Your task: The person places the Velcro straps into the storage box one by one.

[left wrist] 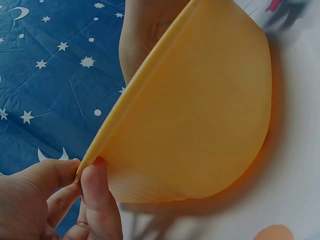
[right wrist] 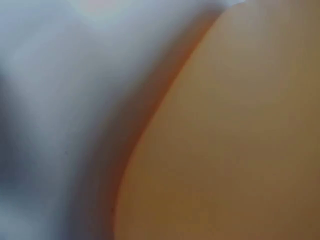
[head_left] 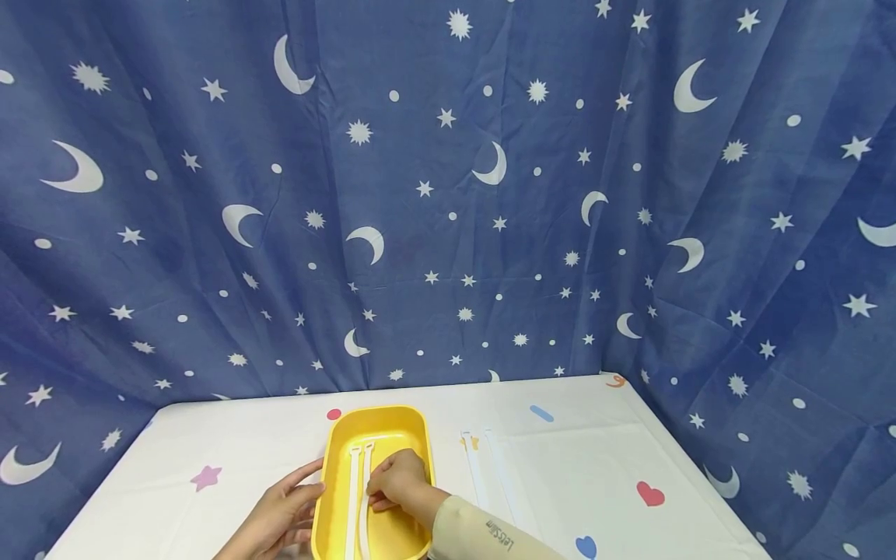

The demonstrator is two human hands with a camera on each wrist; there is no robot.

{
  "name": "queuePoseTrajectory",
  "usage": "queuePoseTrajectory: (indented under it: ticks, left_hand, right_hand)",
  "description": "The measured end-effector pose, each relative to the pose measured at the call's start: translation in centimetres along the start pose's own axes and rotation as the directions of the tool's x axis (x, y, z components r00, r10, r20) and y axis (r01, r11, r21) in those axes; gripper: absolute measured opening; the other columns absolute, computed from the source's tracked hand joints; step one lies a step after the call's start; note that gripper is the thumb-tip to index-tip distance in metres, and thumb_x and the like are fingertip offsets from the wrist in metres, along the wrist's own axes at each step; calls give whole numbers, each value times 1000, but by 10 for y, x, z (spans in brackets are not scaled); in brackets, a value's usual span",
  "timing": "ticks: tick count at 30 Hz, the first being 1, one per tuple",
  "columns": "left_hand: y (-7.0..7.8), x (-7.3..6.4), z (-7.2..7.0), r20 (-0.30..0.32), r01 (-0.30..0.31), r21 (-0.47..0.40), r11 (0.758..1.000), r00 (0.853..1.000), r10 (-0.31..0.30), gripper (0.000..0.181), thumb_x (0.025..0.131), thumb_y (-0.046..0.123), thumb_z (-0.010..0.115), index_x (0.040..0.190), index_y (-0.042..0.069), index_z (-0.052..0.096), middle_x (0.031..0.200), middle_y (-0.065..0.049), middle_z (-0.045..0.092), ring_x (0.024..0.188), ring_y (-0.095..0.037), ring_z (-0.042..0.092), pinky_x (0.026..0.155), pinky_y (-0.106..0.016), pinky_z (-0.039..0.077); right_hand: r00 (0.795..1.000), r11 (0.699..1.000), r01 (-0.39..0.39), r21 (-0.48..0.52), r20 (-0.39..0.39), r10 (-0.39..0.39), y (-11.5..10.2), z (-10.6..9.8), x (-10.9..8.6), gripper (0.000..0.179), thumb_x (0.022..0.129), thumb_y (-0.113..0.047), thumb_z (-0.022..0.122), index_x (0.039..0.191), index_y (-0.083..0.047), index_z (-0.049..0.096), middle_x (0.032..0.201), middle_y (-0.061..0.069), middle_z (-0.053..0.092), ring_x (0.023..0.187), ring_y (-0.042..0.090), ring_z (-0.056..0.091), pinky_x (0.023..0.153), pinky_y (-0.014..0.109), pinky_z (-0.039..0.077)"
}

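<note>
A yellow plastic tray (head_left: 378, 420) with rounded corners stands on the table. My left hand (head_left: 283, 509) is at its left side; in the left wrist view, the thumb and fingers (left wrist: 97, 192) pinch the rim of the tray (left wrist: 200, 110). Inside lie two long white straps with slotted heads at their far ends, a straight left strap (head_left: 353, 490) and a slightly bowed right strap (head_left: 364, 509). My right hand (head_left: 400, 478) reaches into the tray, its curled fingers pinching the right strap midway along. Only the blurred outer wall of the tray (right wrist: 225, 140) fills the right wrist view.
Right of the tray, two more white straps lie lengthwise on the white patterned tablecloth (head_left: 588, 467): a nearer strap (head_left: 473, 467) and a fainter strap (head_left: 500, 470). My right forearm crosses over the tray's right rim. A blue curtain (head_left: 420, 194) with moons and stars hangs behind the table.
</note>
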State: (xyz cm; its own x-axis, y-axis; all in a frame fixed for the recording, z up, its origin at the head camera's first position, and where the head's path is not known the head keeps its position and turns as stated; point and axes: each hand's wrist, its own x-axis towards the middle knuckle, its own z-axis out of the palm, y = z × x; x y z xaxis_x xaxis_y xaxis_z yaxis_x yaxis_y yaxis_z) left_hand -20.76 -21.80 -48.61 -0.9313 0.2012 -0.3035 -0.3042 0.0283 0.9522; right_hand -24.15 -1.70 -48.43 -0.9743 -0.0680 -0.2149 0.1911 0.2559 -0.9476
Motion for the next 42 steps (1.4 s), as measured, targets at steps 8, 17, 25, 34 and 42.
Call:
queuePoseTrajectory:
  ticks: [8, 17, 25, 34, 42]
  left_hand:
    - [0, 1, 0, 5, 0, 2, 1000, 1000, 0, 74, 99, 26, 58, 155, 0, 18, 97, -7, 68, 77, -18, 71, 62, -30, 62]
    - [2, -1, 2, 11, -8, 4, 1000, 1000, 8, 74, 99, 26, 58, 154, -2, 18, 98, -7, 68, 79, -21, 72, 62, -29, 62]
    - [2, 0, 1, 6, -1, 12, 1000, 1000, 1, 74, 98, 26, 59, 154, -1, 19, 96, -7, 69, 77, -19, 72, 59, -27, 61]
    - [1, 0, 1, 0, -8, 30, 1000, 1000, 8, 75, 98, 28, 60, 154, -1, 20, 97, -8, 72, 81, -23, 73, 60, -29, 62]
    - [0, 0, -1, 18, -5, 31, 1000, 1000, 5, 74, 99, 27, 59, 154, -1, 19, 98, -9, 73, 84, -25, 73, 61, -29, 62]
  right_hand:
    - [999, 999, 45, -22, -30, -45, 3, 2, 3, 21, 72, 17, 74, 67, -2, 64, 53, 10, 65, 42, 12, 61, 43, 30, 58]
    - [998, 997, 47, -60, -45, -50, 5, 4, 5, 21, 71, 17, 74, 65, -1, 65, 51, 10, 64, 42, 16, 63, 42, 29, 57]
    - [995, 993, 92, -71, -26, -94, -1, -5, 2, 18, 72, 14, 76, 66, 0, 67, 53, 9, 65, 43, 18, 64, 43, 31, 58]
    - [988, 986, 137, -92, 81, -130, -24, -32, -14, 6, 78, 5, 75, 80, 0, 72, 67, 9, 69, 57, 22, 70, 55, 30, 61]
    - [990, 986, 143, -89, 1, -143, -33, -77, -11, 5, 81, 2, 74, 84, 3, 70, 72, 7, 67, 57, 14, 67, 55, 29, 61]
